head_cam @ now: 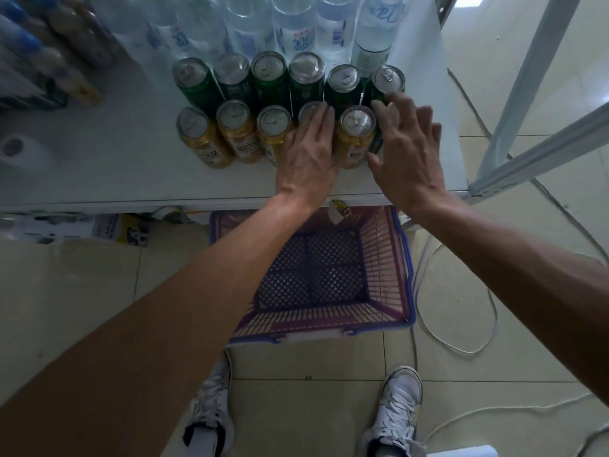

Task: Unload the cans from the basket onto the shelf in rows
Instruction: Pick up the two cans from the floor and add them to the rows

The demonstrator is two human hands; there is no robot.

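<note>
A: Cans stand in two rows on a white shelf (pixel 99 179), near its right end. What do the rows hold?

B: The back row (pixel 286 80) has six green cans, tops up. The front row (pixel 273 136), closer to the shelf's near edge, shows five gold cans. The fourth gold can is mostly hidden under the left hand (pixel 308 153), with only part of its lid showing.

A: How is that left hand placed?

B: It lies flat, fingers together and extended, against the fourth gold can. Whether it presses or merely rests, I cannot tell. It clamps nothing.

A: And the right hand (pixel 407 150)?

B: Its fingers are spread apart, just beside the fifth gold can (pixel 357 136) at the row's right end. A dark green can (pixel 379 140) sits between that gold can and the palm, largely hidden. I cannot tell whether the thumb touches it.

A: Where is the basket (pixel 389 265)?

B: On the floor below the shelf's near edge, a purple mesh basket with a blue rim. Its visible floor holds no cans. The left forearm covers its left side.

A: Anything else?

B: Clear water bottles (pixel 296 28) stand behind the cans, their tops cut off by the frame. Blurred packs (pixel 43 54) sit at the shelf's back left. White sneakers (pixel 398 413) and a pale cable (pixel 461 347) show on the tiled floor.
</note>
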